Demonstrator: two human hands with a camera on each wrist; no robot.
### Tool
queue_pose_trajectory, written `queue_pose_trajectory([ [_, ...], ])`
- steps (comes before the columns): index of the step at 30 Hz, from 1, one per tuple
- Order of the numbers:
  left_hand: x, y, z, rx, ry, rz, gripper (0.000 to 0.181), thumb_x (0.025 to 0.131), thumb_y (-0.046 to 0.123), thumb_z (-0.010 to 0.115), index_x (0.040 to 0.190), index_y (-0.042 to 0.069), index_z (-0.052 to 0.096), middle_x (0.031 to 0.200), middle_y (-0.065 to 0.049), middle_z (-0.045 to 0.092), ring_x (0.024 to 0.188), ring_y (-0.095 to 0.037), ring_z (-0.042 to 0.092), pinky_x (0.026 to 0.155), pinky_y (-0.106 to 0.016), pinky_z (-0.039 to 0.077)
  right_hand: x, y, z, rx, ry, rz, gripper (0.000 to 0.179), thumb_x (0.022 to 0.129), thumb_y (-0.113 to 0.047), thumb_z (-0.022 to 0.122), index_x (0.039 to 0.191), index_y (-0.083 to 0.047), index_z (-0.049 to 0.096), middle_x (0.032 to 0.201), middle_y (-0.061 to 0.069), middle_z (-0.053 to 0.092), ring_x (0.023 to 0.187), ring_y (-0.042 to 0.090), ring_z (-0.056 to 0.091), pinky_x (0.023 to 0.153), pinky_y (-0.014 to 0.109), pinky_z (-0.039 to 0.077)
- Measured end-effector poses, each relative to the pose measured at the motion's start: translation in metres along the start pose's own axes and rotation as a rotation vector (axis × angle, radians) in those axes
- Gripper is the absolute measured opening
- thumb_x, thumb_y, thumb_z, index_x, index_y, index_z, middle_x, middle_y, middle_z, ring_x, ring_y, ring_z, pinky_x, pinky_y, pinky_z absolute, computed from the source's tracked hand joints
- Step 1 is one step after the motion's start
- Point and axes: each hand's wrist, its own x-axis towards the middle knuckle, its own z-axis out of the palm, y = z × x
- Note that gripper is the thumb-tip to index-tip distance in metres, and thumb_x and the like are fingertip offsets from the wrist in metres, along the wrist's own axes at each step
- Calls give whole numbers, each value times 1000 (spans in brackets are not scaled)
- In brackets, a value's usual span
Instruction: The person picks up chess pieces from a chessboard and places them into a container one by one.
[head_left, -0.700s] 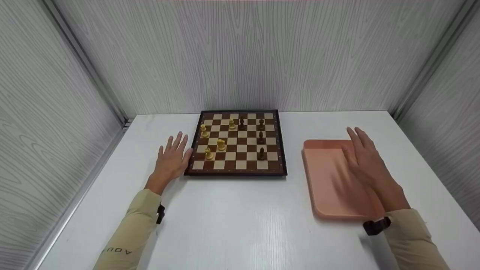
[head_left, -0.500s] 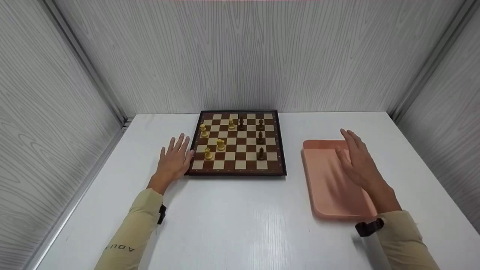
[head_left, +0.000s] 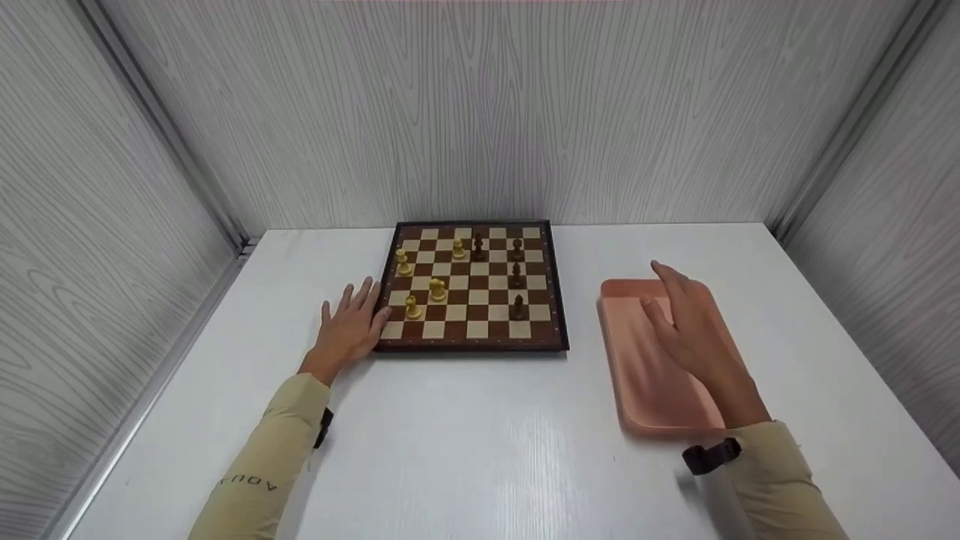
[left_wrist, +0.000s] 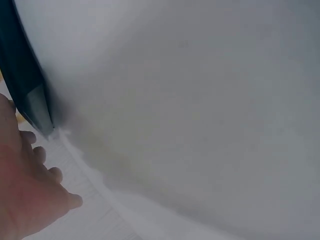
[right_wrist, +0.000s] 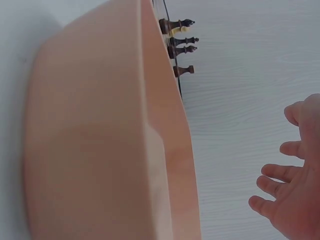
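Note:
A brown-and-cream chessboard (head_left: 465,345) lies against the back of the table, carrying several pale and dark chess pieces. Among the pale ones are a knight (head_left: 437,289) and a piece with a flared top (head_left: 403,262) by the left edge; a dark piece (head_left: 518,307) stands at front right. My left hand (head_left: 346,334) is at the board's left edge, fingers extended and thumb at the frame; whether it presses is unclear. My right hand (head_left: 694,341) hovers above a pink tray (head_left: 637,397), fingers extended, holding nothing. The left wrist view shows the board's dark edge (left_wrist: 22,75) beside the hand.
A white table (head_left: 480,450) extends in front of the board and around the tray. Grey wood-grain panels (head_left: 480,112) enclose the back and both sides. In the right wrist view, the tray's wall (right_wrist: 90,130) rises close to the camera.
My right hand has shifted left over the tray. My left hand has edged right, closer against the board. The pieces keep their squares; the head view has turned slightly.

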Motion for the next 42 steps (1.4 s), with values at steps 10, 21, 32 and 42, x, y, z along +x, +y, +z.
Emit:
queue_pose_trajectory([
  [10,2,-4,3,-5,-55,17,67,112,44,23,165,5,8,172,-13,6,156,-43,2,117,-73,1,3,-16,19,117,-58,95,62,110,-27,49,162,-4,25,165,19,27,153,39,23,117,67,23],
  [21,5,-1,7,28,-37,44,60,112,31,20,165,3,11,172,-12,9,156,-40,7,118,-70,7,5,-24,37,166,-72,133,66,108,-30,55,161,-2,28,163,18,32,149,37,31,118,62,27],
  [32,7,4,5,46,-15,85,60,112,29,22,163,-1,10,171,-17,10,155,-42,9,120,-65,11,15,-37,44,171,-77,167,66,108,-36,52,162,-6,28,164,15,32,151,33,31,120,57,26],
  [42,4,4,8,112,25,98,60,112,28,25,163,-2,14,170,-18,14,155,-42,13,121,-64,14,34,-42,65,174,-86,120,64,106,-27,58,160,-6,32,162,16,35,147,36,36,117,57,30],
])
